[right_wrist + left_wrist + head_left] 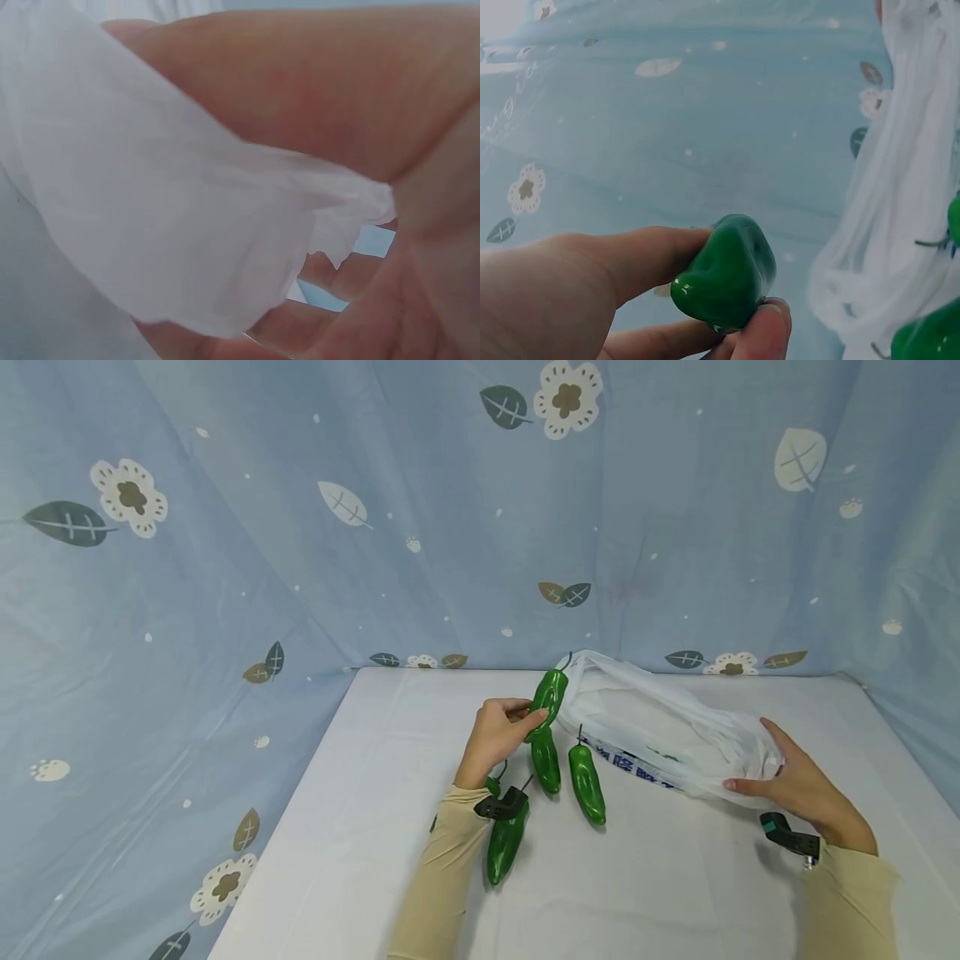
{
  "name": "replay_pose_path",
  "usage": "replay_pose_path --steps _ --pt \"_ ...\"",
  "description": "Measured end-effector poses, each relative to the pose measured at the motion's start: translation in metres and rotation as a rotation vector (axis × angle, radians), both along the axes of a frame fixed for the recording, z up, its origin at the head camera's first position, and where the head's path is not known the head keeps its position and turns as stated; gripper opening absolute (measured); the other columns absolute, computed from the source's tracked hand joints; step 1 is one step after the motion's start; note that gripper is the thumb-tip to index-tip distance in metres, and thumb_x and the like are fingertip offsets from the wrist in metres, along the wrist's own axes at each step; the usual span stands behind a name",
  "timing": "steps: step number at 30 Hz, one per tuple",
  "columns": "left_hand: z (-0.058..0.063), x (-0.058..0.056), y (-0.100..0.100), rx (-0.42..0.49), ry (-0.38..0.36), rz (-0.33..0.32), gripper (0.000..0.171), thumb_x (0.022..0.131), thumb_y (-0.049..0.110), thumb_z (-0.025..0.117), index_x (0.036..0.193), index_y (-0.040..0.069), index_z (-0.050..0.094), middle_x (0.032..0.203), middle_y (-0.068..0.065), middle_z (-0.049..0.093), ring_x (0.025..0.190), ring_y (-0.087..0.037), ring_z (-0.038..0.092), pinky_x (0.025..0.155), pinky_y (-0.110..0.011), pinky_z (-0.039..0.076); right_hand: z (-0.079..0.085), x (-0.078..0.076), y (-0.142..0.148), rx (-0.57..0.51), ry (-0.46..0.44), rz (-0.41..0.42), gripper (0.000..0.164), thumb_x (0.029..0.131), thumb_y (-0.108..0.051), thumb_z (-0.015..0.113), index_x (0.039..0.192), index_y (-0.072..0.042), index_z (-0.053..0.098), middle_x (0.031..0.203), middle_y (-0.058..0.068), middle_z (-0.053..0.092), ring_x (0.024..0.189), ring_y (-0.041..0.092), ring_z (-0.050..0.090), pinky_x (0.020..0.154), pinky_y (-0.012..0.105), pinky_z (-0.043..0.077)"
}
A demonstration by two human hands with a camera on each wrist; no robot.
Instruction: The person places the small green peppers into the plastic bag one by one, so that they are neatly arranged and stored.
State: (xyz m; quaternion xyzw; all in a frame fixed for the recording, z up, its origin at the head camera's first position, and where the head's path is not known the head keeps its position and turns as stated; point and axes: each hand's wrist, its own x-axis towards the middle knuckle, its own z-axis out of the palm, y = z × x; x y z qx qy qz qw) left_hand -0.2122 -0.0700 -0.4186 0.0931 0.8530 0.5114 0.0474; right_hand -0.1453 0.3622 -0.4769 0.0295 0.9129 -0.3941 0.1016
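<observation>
My left hand [495, 737] pinches a glossy green pepper [551, 690] between thumb and fingers, stem pointing up, beside the left end of a white plastic bag [682, 714]. The left wrist view shows the blunt end of this pepper [727, 277]. At the bag's right end my right hand [810, 789] grips the gathered plastic, with the thumb on the near side. Close up, the thin plastic [172, 180] lies between thumb and fingers. Something green shows faintly through the bag's near wall, which bears blue print.
Below the held pepper lies another green pepper [546, 763], with one more pepper [587, 785] to its right. Nearer, a pepper [507, 843] lies by the left wrist, and others are partly hidden by the arm. A patterned blue curtain [450, 527] hangs behind the white table [637, 893].
</observation>
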Motion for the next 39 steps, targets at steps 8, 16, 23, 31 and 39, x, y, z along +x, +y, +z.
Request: replay_pose_path --steps 8,16,23,31,39 --pt "0.001 -0.001 0.015 -0.004 0.004 -0.019 0.047 0.098 0.036 0.072 0.132 0.004 0.07 0.123 -0.016 0.073 0.114 -0.03 0.068 0.089 -0.043 0.059 -0.001 -0.001 -0.001 0.017 0.008 -0.004 0.132 0.085 -0.038 0.084 0.163 -0.004 -0.017 0.164 0.043 -0.004 0.144 0.07 0.01 0.105 0.087 0.02" --pt "0.002 0.0 0.032 -0.008 0.017 -0.043 0.048 0.097 0.038 0.072 0.131 0.004 0.071 0.121 -0.015 0.074 0.112 -0.028 0.069 0.087 -0.038 0.06 -0.002 -0.002 0.001 0.009 0.019 0.002 0.132 0.085 -0.037 0.085 0.163 -0.003 -0.017 0.164 0.043 -0.002 0.144 0.07 0.012 0.105 0.087 0.02" --pt "0.001 0.001 0.047 -0.002 -0.006 -0.053 0.048 0.097 0.04 0.072 0.132 0.007 0.071 0.121 -0.012 0.074 0.103 -0.021 0.072 0.079 -0.03 0.06 -0.005 -0.003 0.001 0.016 0.03 -0.001 0.134 0.084 -0.036 0.086 0.162 -0.001 -0.017 0.163 0.044 -0.001 0.144 0.07 0.011 0.106 0.086 0.02" --pt "0.0 0.003 0.07 0.001 0.026 -0.062 0.046 0.096 0.039 0.073 0.128 0.006 0.074 0.117 -0.012 0.076 0.103 -0.021 0.072 0.077 -0.027 0.059 -0.004 -0.003 -0.001 -0.007 0.031 -0.007 0.134 0.084 -0.035 0.086 0.162 0.0 -0.017 0.164 0.043 -0.003 0.146 0.069 0.009 0.107 0.086 0.019" --pt "-0.005 0.005 0.091 0.02 0.033 -0.087 0.044 0.097 0.036 0.073 0.129 0.005 0.073 0.118 -0.014 0.076 0.097 -0.021 0.074 0.072 -0.021 0.057 -0.001 0.0 -0.001 0.007 0.022 -0.01 0.134 0.084 -0.037 0.086 0.162 0.0 -0.017 0.164 0.043 -0.004 0.146 0.069 0.007 0.107 0.086 0.018"
